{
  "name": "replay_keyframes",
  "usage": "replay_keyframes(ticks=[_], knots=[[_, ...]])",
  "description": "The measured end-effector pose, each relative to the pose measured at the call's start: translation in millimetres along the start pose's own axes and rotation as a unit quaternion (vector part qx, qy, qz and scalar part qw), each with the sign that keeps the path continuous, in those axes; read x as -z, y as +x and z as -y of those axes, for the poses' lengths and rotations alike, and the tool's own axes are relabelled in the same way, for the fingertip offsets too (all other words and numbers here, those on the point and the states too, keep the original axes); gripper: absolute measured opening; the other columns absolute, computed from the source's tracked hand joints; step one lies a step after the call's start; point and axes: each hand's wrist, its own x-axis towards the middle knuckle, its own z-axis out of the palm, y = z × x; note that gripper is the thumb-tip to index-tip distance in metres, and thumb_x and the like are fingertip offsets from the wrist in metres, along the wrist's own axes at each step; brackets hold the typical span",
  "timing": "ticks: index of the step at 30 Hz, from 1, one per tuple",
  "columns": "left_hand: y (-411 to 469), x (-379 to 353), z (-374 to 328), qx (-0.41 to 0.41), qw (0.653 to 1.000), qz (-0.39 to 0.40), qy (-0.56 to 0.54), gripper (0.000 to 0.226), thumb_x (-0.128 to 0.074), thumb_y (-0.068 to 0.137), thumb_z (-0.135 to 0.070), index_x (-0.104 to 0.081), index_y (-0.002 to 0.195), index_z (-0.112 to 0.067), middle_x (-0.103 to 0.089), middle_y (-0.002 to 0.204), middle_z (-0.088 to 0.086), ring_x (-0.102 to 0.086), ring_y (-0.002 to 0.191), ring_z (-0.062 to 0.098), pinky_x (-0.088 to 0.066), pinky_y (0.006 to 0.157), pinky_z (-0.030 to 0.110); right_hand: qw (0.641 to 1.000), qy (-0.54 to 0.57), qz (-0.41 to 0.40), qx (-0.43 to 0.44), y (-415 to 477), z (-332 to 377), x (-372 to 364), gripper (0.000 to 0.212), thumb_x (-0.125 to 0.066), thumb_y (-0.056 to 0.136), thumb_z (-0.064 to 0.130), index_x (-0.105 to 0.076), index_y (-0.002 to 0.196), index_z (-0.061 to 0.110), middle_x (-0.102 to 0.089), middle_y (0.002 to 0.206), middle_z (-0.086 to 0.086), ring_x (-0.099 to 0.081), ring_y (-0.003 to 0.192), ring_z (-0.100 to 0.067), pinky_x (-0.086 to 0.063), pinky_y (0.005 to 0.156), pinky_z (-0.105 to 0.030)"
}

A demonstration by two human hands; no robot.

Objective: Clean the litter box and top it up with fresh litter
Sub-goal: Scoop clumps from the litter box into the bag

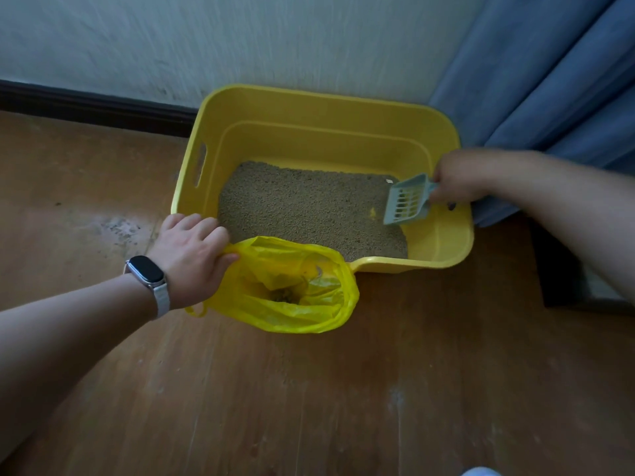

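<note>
The box (309,94) sits on the floor against the wall, with litter (302,207) spread over its bottom. The right hand (457,180) grips the scoop (407,201) at the box's 3 o'clock side, blade pointing to 7 o'clock, just above the litter. The bag (309,310) lies at 8 o'clock from the scoop. The left hand (192,249) pinches its rim open, and dark clumps lie inside.

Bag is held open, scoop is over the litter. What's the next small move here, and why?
Probably lower the scoop, held by the right hand, into the litter beneath it and draw it through. Its slots look empty, and the left hand holds the yellow bag open by the near rim of the litter box, with some debris already inside, ready to take a load.
</note>
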Motion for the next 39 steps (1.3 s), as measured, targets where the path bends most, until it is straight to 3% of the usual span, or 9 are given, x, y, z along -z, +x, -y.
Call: replay_keyframes(ticks=[2,4,7,12,17,21,24,29,39], knots=[[0,-1,1,-0.002,1.0,-0.004,0.002,0.036,-0.039,0.09,-0.042,-0.05,0.075,-0.011,-0.051,0.071,0.008,-0.052,0.067,0.031,-0.038,0.069,0.042,0.998,-0.046,0.034,-0.012,6,-6,8,0.03,-0.055,0.091,0.044,-0.071,0.085,0.019,-0.066,0.077,0.001,-0.058,0.071,-0.016,-0.044,0.057,-0.027],[0,-2,1,-0.006,1.0,-0.018,0.003,0.036,-0.04,0.09,-0.041,-0.049,0.074,-0.011,-0.05,0.07,0.008,-0.052,0.066,0.031,-0.037,0.068,0.042,0.994,-0.096,0.044,-0.022,11,-4,13,0.03,-0.054,0.092,0.042,-0.071,0.091,0.017,-0.063,0.077,0.0,-0.056,0.07,-0.016,-0.04,0.056,-0.027],[0,-4,1,-0.008,0.999,-0.042,0.001,0.037,-0.04,0.091,-0.041,-0.049,0.073,-0.01,-0.05,0.069,0.008,-0.051,0.064,0.031,-0.036,0.066,0.041,0.987,-0.148,0.046,-0.04,22,8,18,0.026,-0.055,0.093,0.04,-0.067,0.094,0.017,-0.064,0.086,0.001,-0.053,0.071,-0.017,-0.042,0.066,-0.029],[1,-8,2,-0.013,0.998,-0.069,-0.005,0.038,-0.04,0.092,-0.041,-0.049,0.072,-0.01,-0.049,0.068,0.008,-0.051,0.063,0.031,-0.037,0.066,0.043,0.98,-0.189,0.025,-0.052,44,23,20,0.017,-0.049,0.097,0.028,-0.055,0.082,0.023,-0.053,0.078,0.004,-0.047,0.068,-0.019,-0.046,0.079,-0.041],[1,-11,3,-0.019,0.995,-0.097,-0.008,0.038,-0.041,0.092,-0.039,-0.047,0.069,-0.01,-0.046,0.066,0.008,-0.049,0.06,0.031,-0.036,0.064,0.042,0.976,-0.213,0.036,-0.036,58,19,25,0.021,-0.048,0.098,0.029,-0.054,0.079,0.021,-0.051,0.079,0.002,-0.049,0.073,-0.019,-0.046,0.077,-0.039],[1,-12,3,-0.02,0.994,-0.108,-0.011,0.036,-0.043,0.09,-0.038,-0.047,0.069,-0.01,-0.046,0.065,0.009,-0.049,0.059,0.03,-0.034,0.064,0.041,0.981,-0.192,0.028,-0.002,64,9,30,0.027,-0.048,0.097,0.037,-0.065,0.088,0.017,-0.062,0.078,0.0,-0.056,0.068,-0.016,-0.044,0.06,-0.031],[1,-13,3,-0.021,0.994,-0.111,-0.01,0.035,-0.044,0.09,-0.038,-0.048,0.068,-0.01,-0.047,0.065,0.009,-0.049,0.059,0.03,-0.034,0.064,0.041,0.985,-0.165,0.031,0.029,72,2,31,0.033,-0.049,0.096,0.043,-0.066,0.1,0.015,-0.064,0.082,-0.001,-0.061,0.074,-0.018,-0.05,0.069,-0.032],[1,-13,4,-0.019,0.994,-0.106,-0.014,0.037,-0.043,0.09,-0.038,-0.051,0.069,-0.009,-0.048,0.065,0.008,-0.05,0.059,0.03,-0.035,0.065,0.042,0.984,-0.161,0.025,0.069,81,-4,37,0.042,-0.05,0.096,0.046,-0.06,0.119,0.011,-0.064,0.111,-0.008,-0.058,0.094,-0.023,-0.044,0.077,-0.031],[1,-15,5,-0.021,0.993,-0.113,-0.014,0.037,-0.044,0.091,-0.037,-0.052,0.068,-0.009,-0.047,0.066,0.008,-0.049,0.059,0.029,-0.037,0.065,0.042,0.992,-0.051,0.021,0.116,104,-6,31,0.045,-0.049,0.096,0.048,-0.061,0.123,0.014,-0.059,0.097,0.0,-0.053,0.087,-0.019,-0.042,0.077,-0.032]])
